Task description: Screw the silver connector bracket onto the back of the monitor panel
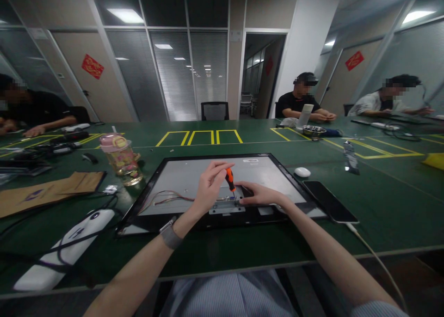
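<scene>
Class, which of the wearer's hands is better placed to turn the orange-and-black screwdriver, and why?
Probably the left hand: it is up at the handle of the screwdriver, while the right hand sits near its lower end.

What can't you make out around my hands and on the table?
In the head view:
Tip of the orange-and-black screwdriver: too small to tell its shape.
Whatever lies under the right hand: hidden by its fingers.
Underside of the display panel: faces the green table.
White label: print too small to read.
Yellow object: cut off by the right edge.
</scene>
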Tool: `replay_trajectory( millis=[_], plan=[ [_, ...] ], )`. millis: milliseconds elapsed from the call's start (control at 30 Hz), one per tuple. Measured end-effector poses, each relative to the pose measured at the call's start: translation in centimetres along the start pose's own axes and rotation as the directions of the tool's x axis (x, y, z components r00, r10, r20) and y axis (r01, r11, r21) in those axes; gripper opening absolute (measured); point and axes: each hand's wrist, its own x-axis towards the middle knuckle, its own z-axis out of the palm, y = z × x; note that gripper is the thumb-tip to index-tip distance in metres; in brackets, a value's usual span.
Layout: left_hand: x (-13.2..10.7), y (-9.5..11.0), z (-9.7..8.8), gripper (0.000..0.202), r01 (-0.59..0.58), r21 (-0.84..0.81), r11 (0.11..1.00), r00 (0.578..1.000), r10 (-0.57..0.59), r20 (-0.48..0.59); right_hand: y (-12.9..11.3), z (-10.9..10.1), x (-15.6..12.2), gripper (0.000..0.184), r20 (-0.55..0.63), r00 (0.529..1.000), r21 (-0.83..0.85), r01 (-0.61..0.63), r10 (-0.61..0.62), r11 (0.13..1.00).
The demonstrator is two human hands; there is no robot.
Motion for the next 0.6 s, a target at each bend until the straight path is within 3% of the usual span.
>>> replay_trajectory(
  millis=[133,400,600],
  plan=[
    [0.1,0.1,0.06,0.025,0.01,-0.07,0.997,1.0,-0.008,0.028,0.16,0.0,0.03,0.07,0.001,1.0,-0.005,-0.004,0.004,1.0],
    [0.01,-0.13,0.01,0.021,-0.001,0.007,1.0,1.0,0.001,-0.01,0.11,-0.01,0.02,0.068,0.006,1.0,0.018,0.022,-0.022,1.0],
    [0.11,0.45,-0.05,0.027,0.022,-0.082,0.996,0.997,-0.017,0.071,0.2,0.01,0.02,0.069,0.002,1.0,-0.001,-0.004,0.004,1.0]
  ],
)
